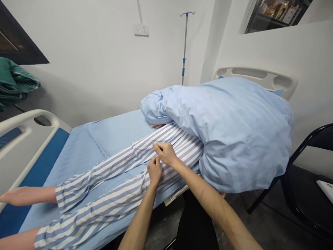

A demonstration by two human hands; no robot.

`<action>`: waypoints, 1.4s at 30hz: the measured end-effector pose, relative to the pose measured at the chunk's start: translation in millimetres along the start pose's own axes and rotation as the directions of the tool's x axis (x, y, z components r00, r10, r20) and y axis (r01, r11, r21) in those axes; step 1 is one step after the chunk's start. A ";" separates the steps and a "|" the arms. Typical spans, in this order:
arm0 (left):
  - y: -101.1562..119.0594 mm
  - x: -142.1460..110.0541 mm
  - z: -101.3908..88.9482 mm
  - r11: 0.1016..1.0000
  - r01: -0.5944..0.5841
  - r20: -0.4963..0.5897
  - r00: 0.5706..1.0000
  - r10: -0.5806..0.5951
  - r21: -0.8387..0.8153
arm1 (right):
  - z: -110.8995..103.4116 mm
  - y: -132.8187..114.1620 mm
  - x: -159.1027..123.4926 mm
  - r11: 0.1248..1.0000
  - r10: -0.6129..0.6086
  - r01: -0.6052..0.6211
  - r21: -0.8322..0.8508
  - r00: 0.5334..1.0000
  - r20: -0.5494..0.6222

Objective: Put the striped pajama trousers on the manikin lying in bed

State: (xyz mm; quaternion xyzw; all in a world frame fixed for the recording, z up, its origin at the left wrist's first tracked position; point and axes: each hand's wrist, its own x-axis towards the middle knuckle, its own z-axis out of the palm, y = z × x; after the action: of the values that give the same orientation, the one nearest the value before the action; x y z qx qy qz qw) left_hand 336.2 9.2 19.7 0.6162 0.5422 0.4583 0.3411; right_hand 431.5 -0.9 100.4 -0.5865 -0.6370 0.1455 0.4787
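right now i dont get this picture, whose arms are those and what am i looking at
This single picture comes from a camera worn on someone's head, looking forward and down. The left hand and right hand reaching in from below are the wearer's own. Both pinch the striped pyjama trousers of a person lying on a hospital bed with a blue sheet. That person's upper body is hidden under a pale blue quilt. A drip stand stands behind by the wall.

On the bed (pixel 114 133) lies a figure (pixel 104 173) under a quilt (pixel 241 135); behind the bed, a pole (pixel 184 45); right, a chair (pixel 299 198).
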 end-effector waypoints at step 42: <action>24.9 5.3 55.3 0.987 0.014 0.038 0.999 -0.020 0.160 | -19.2 67.0 -3.8 0.994 0.109 -0.109 -0.032 0.994 0.011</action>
State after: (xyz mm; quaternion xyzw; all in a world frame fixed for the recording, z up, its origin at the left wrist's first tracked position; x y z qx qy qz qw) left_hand 396.7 14.2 24.3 0.6459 0.5755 0.3983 0.3051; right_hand 486.6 6.5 58.3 -0.6270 -0.6092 0.1650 0.4567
